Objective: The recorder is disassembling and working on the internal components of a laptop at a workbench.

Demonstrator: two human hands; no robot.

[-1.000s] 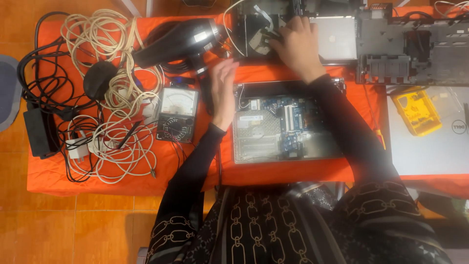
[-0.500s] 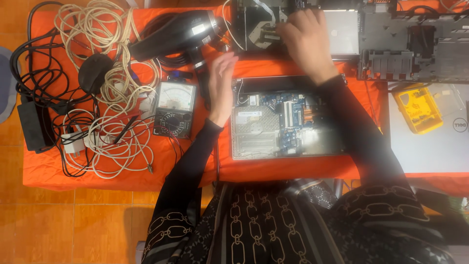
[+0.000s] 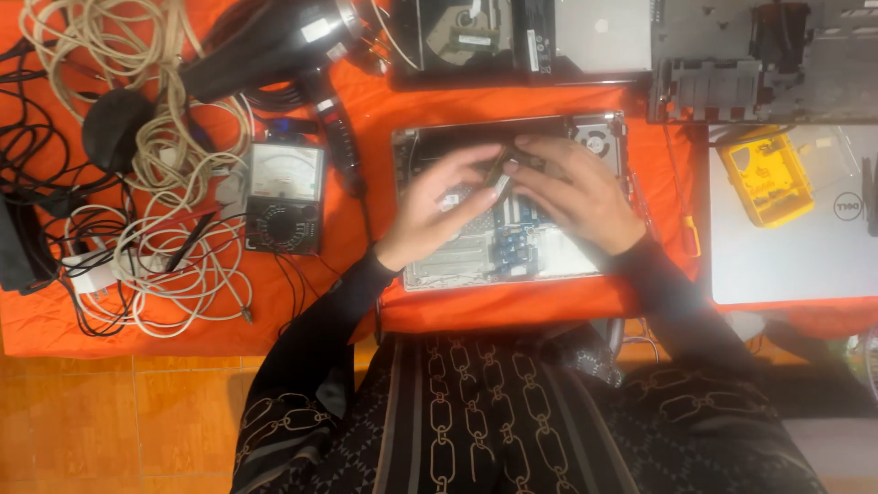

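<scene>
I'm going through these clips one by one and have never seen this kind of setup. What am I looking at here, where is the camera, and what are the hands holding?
There is no machine here: a person works with two bare hands, filmed by one camera worn on the head and looking straight down. The surface is a table under an orange cloth. In the middle lies an opened laptop base with its circuit board showing. The left hand and right hand meet above it, and their fingers pinch a small flat part; it is too blurred to say what it is. To the left lie a dial meter, a black hair dryer and a tangle of cables. To the right sit a yellow meter on a closed grey laptop, with more dismantled laptop parts along the top edge.
</scene>
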